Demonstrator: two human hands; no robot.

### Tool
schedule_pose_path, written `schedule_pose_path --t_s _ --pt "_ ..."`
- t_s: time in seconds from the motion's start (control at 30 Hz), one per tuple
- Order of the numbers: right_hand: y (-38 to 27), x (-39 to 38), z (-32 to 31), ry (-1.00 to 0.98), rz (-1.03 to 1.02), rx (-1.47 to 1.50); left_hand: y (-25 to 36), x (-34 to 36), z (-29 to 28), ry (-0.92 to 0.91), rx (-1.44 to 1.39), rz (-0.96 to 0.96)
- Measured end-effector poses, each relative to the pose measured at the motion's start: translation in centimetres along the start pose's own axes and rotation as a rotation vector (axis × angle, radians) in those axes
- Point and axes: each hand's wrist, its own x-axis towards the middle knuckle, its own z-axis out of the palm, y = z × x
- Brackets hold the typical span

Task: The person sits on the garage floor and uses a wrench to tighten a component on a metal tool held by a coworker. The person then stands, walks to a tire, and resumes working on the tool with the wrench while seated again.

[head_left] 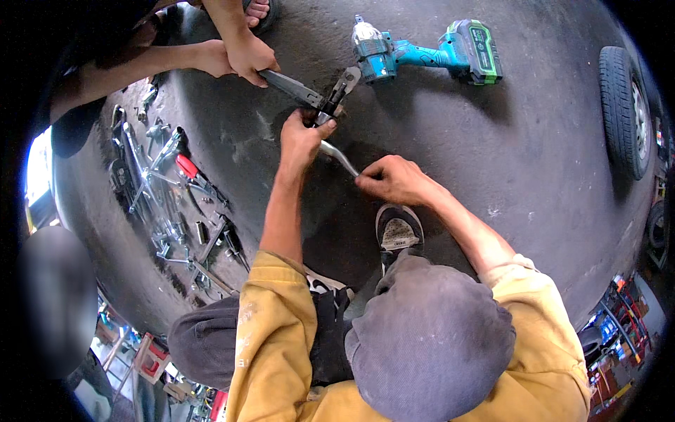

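Over the dark floor (450,225), my left hand (301,143)'s gripping the black part (343,87), my right hand (395,180)'s pinching the silver rod (339,157)'s end, and a co-worker's hand (251,56)'s got the grey bar (294,88) alongside.

A wide stretch of floor (541,183) lets me pass from my right hand (394,180) across to the tyre (620,112); the cordless impact wrench (424,56) blocks the way farther up. Beyond my left hand (299,141), a co-worker's hands (247,58) and grey bar (292,88) bar the route. The bent silver rod (339,159) spans the gap between my hands. Leftward I have a strip before the scattered tools (160,183); my shoe (399,231) stands just below my right hand.
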Motion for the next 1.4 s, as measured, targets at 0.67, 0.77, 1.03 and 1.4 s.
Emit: schedule_pose_path --t_s 0.67,0.77,1.03,1.4 --pt "-5.1 0.1 0.7 0.03 -0.375 0.35 0.7 0.0 -0.5 0.06 -0.047 -0.075" --pt "-5.8 0.0 0.5 0.013 -0.318 0.345 1.4 -0.2 -0.3 0.041 -0.097 -0.127" --pt "0.6 0.5 0.9 0.04 0.011 0.004 1.5 -0.3 -1.3 -0.145 0.013 -0.119" --pt "-7.1 0.5 0.0 -0.026 -0.329 0.26 1.4 -0.1 -1.3 -0.126 -0.066 -0.165"
